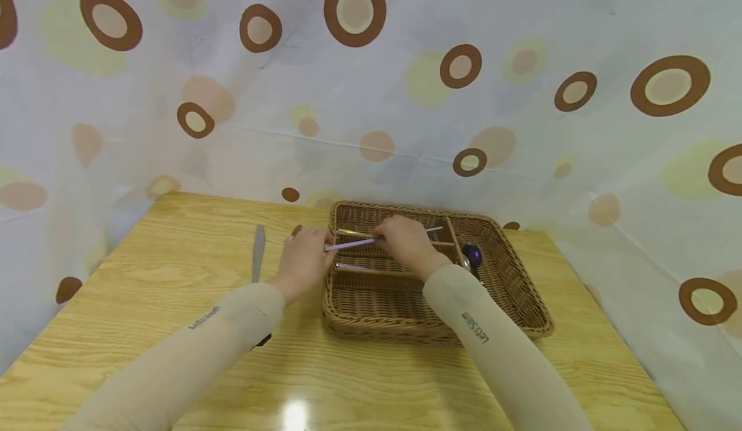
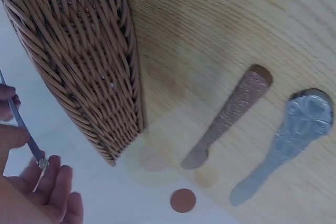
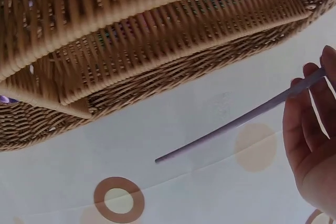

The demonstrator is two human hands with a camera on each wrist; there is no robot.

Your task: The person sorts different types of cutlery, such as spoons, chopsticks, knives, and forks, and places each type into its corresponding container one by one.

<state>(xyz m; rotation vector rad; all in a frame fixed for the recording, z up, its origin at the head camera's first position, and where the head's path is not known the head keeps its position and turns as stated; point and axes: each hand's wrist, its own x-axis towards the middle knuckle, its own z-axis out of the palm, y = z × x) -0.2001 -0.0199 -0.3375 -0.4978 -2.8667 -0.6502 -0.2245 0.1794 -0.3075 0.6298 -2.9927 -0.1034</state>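
Note:
Over the wicker basket [image 1: 406, 335], both hands are at one slim purple chopstick [image 1: 350, 245]. My left hand [image 1: 304, 254] pinches it near one end, its thumb pressed on it; a small patterned tip [image 2: 43, 163] shows between the fingers in the left wrist view. My right hand [image 1: 402, 244] grips it farther along, and the narrow end runs out past that hand in the right wrist view. Below, a yellowish stick [image 1: 350, 232] and a pale stick [image 1: 359, 268] lie in the basket's compartments.
A purple rounded utensil [image 1: 472, 254] and a shiny silver one [image 1: 466, 263] lie in the right compartment. On the wooden table, left of the basket, lie a silver knife [image 1: 257, 250] with patterned handle and a brown utensil [image 2: 231, 108]. A dotted curtain [image 1: 371, 96] hangs behind.

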